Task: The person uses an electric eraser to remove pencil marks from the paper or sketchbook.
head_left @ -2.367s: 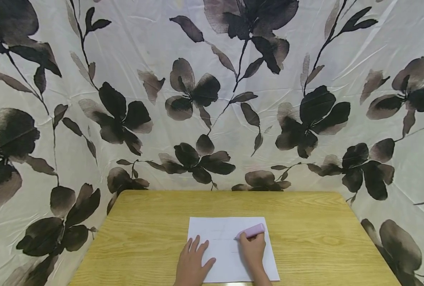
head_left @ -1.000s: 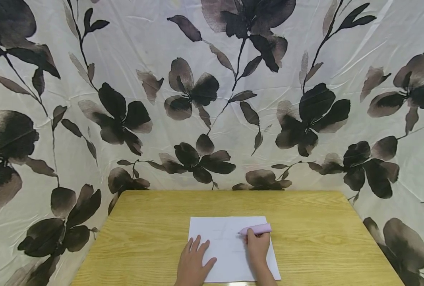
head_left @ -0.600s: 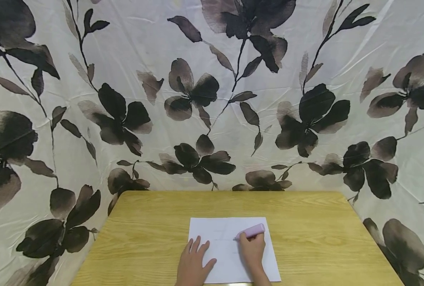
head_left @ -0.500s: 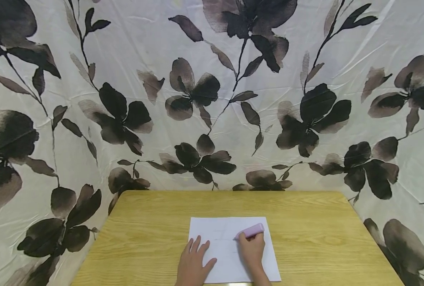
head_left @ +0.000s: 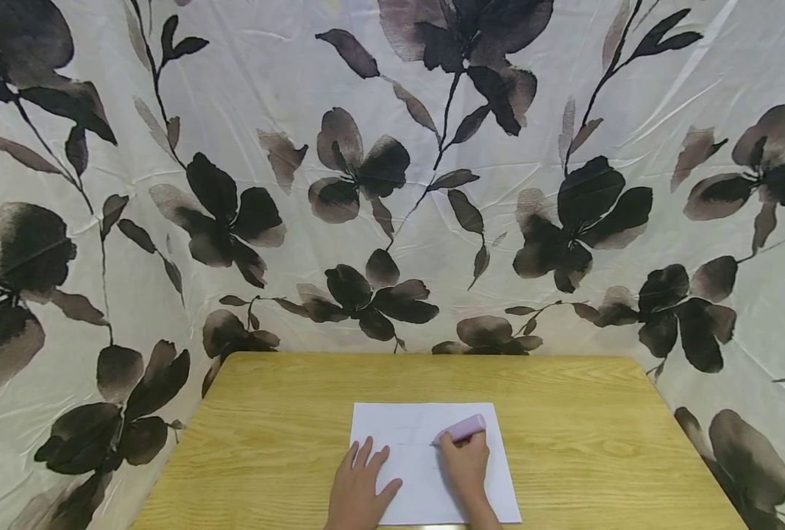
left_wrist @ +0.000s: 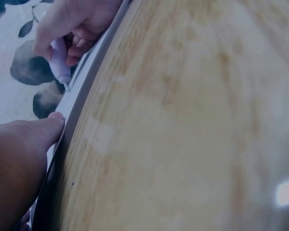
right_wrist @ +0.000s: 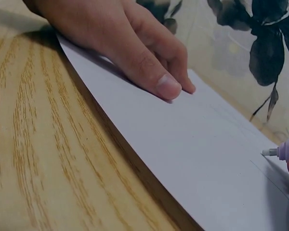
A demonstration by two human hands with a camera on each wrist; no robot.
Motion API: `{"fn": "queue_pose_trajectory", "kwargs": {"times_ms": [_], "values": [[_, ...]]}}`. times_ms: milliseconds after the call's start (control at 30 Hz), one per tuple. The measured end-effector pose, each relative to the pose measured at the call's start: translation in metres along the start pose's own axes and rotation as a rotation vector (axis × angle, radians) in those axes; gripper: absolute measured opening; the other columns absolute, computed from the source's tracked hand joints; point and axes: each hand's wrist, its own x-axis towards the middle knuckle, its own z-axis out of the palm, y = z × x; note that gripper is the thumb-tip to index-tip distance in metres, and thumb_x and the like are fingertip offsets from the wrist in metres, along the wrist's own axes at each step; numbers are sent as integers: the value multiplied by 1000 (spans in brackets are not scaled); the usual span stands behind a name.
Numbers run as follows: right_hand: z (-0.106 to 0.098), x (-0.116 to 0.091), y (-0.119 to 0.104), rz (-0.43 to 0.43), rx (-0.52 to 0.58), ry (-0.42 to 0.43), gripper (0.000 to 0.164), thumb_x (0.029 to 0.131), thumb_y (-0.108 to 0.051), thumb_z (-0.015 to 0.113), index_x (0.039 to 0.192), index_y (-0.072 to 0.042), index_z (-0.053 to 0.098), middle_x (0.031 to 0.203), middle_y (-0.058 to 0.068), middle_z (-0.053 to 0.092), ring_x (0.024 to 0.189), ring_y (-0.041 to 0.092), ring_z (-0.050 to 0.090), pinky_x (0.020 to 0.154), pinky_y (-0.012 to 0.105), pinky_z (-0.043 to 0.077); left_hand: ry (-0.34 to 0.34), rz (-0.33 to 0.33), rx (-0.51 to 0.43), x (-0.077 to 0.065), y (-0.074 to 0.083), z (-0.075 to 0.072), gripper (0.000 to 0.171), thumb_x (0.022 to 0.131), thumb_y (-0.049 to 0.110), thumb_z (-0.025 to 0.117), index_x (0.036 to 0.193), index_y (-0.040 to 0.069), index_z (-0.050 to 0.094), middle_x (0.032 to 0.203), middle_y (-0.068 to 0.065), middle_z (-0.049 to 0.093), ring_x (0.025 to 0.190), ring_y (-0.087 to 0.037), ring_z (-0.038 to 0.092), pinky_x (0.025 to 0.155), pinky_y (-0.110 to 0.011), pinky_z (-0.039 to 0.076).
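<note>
Lilac pen [head_left: 463, 428] pinched in right hand [head_left: 469, 467], lower centre of head frame, tip at or just above white paper [head_left: 427, 492]. Left hand [head_left: 357, 487], fingers spread, rests on paper's left side. Likely mid-marking; next stroke calls for steady pinch, still paper.

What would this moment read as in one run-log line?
left hand: rests spread on white paper | right hand: holds lilac pen, tip toward paper | marks: faint lines on paper | surface: wooden table
</note>
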Motion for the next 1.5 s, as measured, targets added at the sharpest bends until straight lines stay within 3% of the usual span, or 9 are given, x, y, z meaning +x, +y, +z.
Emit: {"fn": "queue_pose_trajectory", "kwargs": {"times_ms": [433, 667, 733, 967, 1500], "values": [[1, 0, -1, -22, 2, -15, 26, 74, -2, 70, 88, -4, 48, 64, 0, 54, 55, 10, 50, 50, 24, 43, 26, 13, -13, -1, 1, 0, 57, 88, 56, 61, 128, 15, 62, 138, -19, 51, 131, -44, 39, 106, -59, 33], [1, 5, -7, 96, 245, -5, 22, 80, 3, 61, 96, 0, 46, 63, 7, 58, 48, 14, 54, 43, 24, 48, 45, 33, -7, -2, -1, -1, 57, 88, 56, 60, 127, 13, 63, 136, -20, 52, 130, -44, 40, 105, -59, 34], [2, 4, -8, 101, 272, -6, 22, 80, 2, 60, 97, 1, 45, 65, 8, 59, 49, 15, 55, 44, 25, 48, 49, 34, -9, -2, -2, -1, 57, 88, 56, 60, 126, 13, 63, 136, -20, 52, 129, -45, 41, 105, -59, 34], [5, -1, -1, 6, 86, 60, 26, 74, 1, 65, 92, -4, 46, 67, 2, 50, 57, 13, 47, 49, 22, 41, 31, 21, 4, -1, -3, 4, 58, 88, 57, 59, 129, 16, 62, 139, -18, 51, 131, -44, 39, 106, -59, 34], [4, -2, 0, 8, 38, 33, 28, 74, -1, 67, 94, -3, 48, 69, 5, 53, 59, 16, 49, 49, 24, 42, 45, 25, -17, -2, -1, 3, 58, 89, 57, 59, 128, 15, 62, 138, -19, 50, 131, -44, 38, 106, -59, 32]]}}
